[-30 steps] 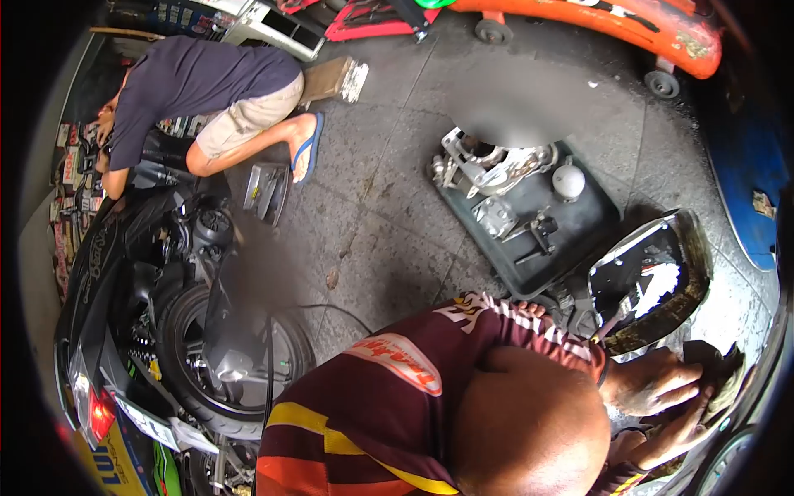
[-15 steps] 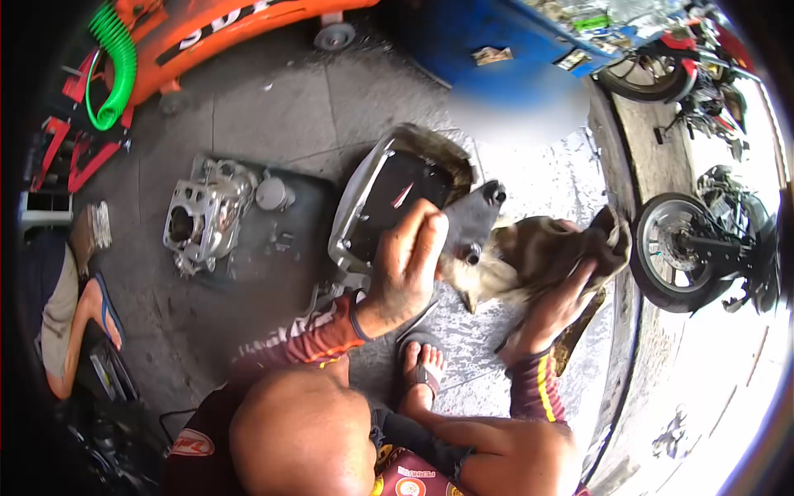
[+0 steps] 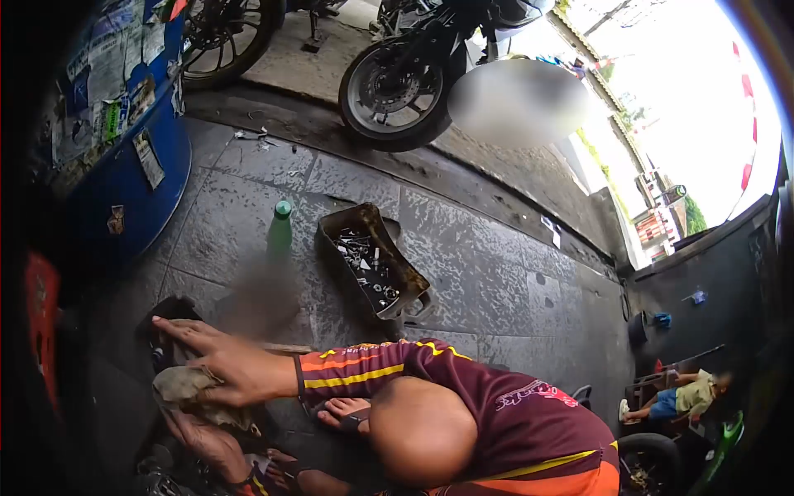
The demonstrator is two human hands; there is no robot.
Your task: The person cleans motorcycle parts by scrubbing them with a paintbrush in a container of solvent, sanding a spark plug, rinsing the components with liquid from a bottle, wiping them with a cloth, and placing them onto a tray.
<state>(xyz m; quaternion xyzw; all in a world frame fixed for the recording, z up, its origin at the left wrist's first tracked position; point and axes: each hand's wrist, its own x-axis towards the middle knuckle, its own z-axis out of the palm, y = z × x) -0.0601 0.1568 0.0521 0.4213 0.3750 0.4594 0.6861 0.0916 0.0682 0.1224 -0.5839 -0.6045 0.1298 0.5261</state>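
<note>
Past spread right hand (image 3: pixel 236 364): green bottle (image 3: pixel 280 236), tray (image 3: pixel 399 263) of metal bits (image 3: pixel 362 263); grey rag (image 3: pixel 182 384) half hides left hand (image 3: pixel 208 440), grip unclear.

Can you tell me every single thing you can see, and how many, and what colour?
Blue container: one, blue, upper left
Wheels: at least three, black, top and lower right
Bottle: one, green, on the floor
Floor: one, grey, middle
Tray: one, dark, right of the bottle
Small parts: many, mostly silvery, inside the tray
Seated person: one, pale top and blue shorts, far right
Cloth: one, greyish, lower left
Black object: one, black, above the cloth, too dim to name
Shirt: one, maroon, orange and yellow, bottom
Head: one, bottom centre
Right hand: one, bare, over the cloth
Left hand: one, bare, below the cloth
</note>
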